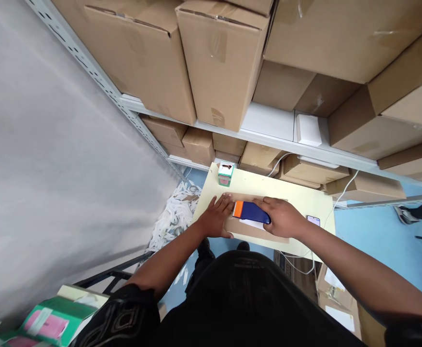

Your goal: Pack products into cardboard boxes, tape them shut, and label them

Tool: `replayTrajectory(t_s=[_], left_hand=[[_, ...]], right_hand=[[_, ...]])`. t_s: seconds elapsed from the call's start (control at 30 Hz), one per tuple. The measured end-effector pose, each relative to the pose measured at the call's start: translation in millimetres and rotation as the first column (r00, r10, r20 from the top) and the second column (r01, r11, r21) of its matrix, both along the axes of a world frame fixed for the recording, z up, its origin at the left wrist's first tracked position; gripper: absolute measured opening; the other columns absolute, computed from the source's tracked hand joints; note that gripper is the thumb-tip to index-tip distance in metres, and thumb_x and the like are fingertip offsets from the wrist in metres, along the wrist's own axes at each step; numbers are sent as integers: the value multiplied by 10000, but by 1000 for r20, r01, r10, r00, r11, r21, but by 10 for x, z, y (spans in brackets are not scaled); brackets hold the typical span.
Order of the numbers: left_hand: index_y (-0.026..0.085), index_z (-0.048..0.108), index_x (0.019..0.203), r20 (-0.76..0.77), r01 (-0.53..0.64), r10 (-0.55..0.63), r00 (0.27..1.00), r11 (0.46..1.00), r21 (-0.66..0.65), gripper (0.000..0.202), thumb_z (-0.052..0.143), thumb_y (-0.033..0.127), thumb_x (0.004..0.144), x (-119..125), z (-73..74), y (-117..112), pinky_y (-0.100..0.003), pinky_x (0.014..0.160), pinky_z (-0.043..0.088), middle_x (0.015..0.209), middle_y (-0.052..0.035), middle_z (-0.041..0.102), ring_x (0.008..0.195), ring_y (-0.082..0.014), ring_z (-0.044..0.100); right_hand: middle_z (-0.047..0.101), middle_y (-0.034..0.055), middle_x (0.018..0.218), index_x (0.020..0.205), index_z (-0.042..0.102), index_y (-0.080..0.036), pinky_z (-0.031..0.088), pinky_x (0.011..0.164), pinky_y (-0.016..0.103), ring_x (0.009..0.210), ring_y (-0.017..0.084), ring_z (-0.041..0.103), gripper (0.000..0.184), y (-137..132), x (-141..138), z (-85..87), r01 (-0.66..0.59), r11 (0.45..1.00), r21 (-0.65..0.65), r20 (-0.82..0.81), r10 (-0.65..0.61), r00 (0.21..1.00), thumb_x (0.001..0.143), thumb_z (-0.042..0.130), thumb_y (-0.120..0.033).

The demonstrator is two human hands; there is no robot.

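Observation:
A brown cardboard box [281,237] lies flat on the pale yellow table [315,193], with a white patch, perhaps a label, on its top. Fingers stretched out, my left hand [217,218] rests on the left end of the box. My right hand [278,217] is closed around the dark blue body of a tape dispenser [251,212]. Its orange toothed end points left, close to my left fingers, and lies over the box. Whether the dispenser touches the cardboard I cannot tell.
Behind the table, shelves [211,126] carry several cardboard boxes. A small green and white box [225,174] stands at the table's back left, a phone [313,220] at its right. White strips [170,217] litter the floor at left. A white cable [341,193] crosses the table's right side.

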State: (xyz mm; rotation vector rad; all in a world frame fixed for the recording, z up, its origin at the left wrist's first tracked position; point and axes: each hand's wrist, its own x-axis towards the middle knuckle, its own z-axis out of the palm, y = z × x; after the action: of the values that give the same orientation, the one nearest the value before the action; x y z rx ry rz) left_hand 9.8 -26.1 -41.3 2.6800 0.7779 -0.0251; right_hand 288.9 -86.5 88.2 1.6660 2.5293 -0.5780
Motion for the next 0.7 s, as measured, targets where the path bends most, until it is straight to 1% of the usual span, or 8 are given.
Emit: replayTrajectory(t_s=[0.13,0.23,0.3,0.53,0.7], left_hand=[[66,226,1637,46,114,-113,993,993,-9,1316,672,843,673,94,29,151,-580,1258,65,1711,-249,134,1589,-441,49],[71,271,1625,48,133,-132,990,991,-30,1317,692,848,649,143,16,219,-557,1247,142,1710,-250,141,1584,-445,78],[77,285,1623,45,130,-128,991,991,-31,1306,693,848,651,166,-5,218,-548,1243,164,1714,-240,136,1585,-441,75],[94,269,1632,22,126,-126,992,992,13,1298,728,797,642,338,-88,54,-582,1250,68,1730,-211,72,1591,-434,22],[111,299,1626,13,131,-131,991,991,15,1246,743,746,651,408,-75,33,-588,1255,42,1733,-193,84,1593,-426,27]], right_hand=[[674,146,1258,1545,482,-165,501,924,413,1085,322,665,805,0,8,-7,5,1000,-2,11,-5,1000,756,615,-253],[672,140,1263,1550,477,-180,501,929,415,1090,319,664,809,11,35,-33,24,1000,-10,8,-24,1000,757,621,-256],[664,135,1290,1558,466,-195,498,943,413,1111,316,660,816,10,78,-56,31,999,-13,-7,-31,999,760,624,-258],[642,149,1341,1563,458,-194,494,977,430,1155,327,646,824,-111,296,-89,28,999,-24,0,-28,1000,759,629,-250],[642,133,1339,1564,450,-199,504,965,396,1145,297,649,828,-159,352,-57,42,998,-40,-31,-44,999,755,626,-234]])
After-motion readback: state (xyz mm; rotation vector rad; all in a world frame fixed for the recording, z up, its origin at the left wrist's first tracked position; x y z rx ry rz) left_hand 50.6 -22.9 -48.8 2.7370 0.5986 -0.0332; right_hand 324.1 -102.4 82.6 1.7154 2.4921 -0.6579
